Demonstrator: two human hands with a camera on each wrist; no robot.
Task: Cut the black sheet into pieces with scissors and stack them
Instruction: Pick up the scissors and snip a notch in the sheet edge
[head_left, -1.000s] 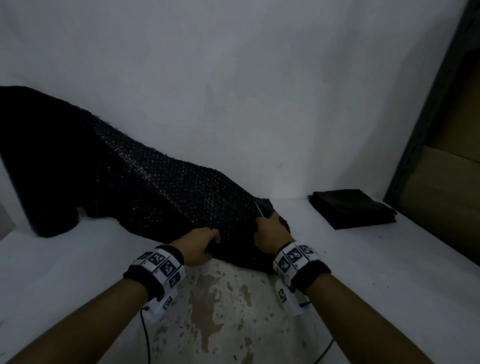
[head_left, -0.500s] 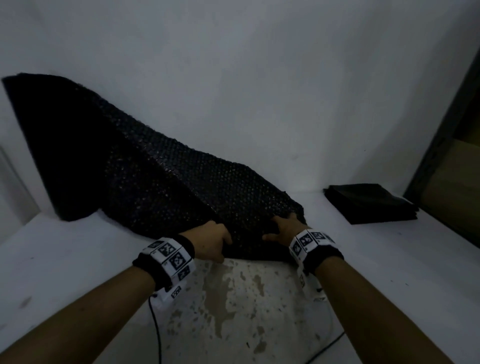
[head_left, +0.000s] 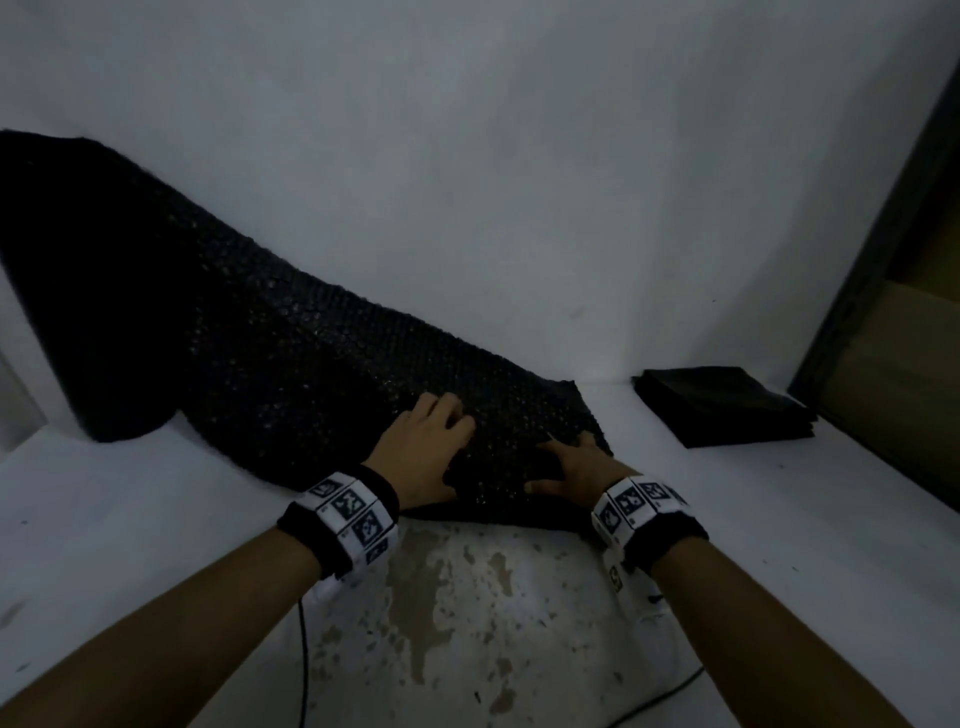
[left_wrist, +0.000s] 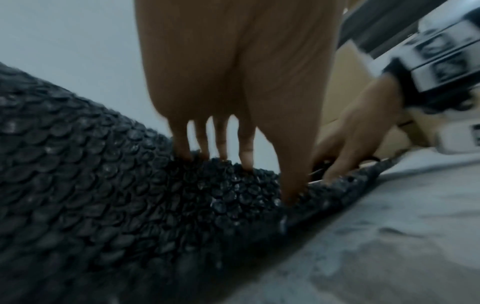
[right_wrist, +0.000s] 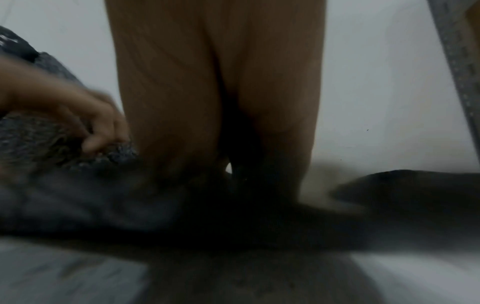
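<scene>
Head view, starting at the far left: the black sheet (head_left: 249, 353) rises against the white wall (head_left: 519, 156) there, then slopes down rightward onto the white table (head_left: 130, 519), its bubbled surface catching small glints. Its near corner lies flat in front of the person, above a worn patch (head_left: 457, 613) where the table's paint has flaked off.

Next comes the left hand (head_left: 421, 457), resting on top of the sheet with fingers spread and straight, tips pressing into the bubbles; the left wrist view shows the fingertips (left_wrist: 246, 160) dimpling the material and gripping nothing. A wristband (head_left: 348, 519) with black-and-white markers wraps that wrist, a thin cable (head_left: 304, 649) trailing from it toward the near edge.

Just to the right, the right hand (head_left: 576, 467) lies on the sheet's right corner, thumb out to the side. Its fingers look extended, but whether they hold anything I cannot tell — the right wrist view is dark and blurred, and the left wrist view shows only a pale sliver by those fingers.

Farther right, well apart from the hands, a stack of cut black pieces (head_left: 727, 405) sits on the table near the wall — beyond it stands a dark frame (head_left: 883, 208) at the picture's edge
</scene>
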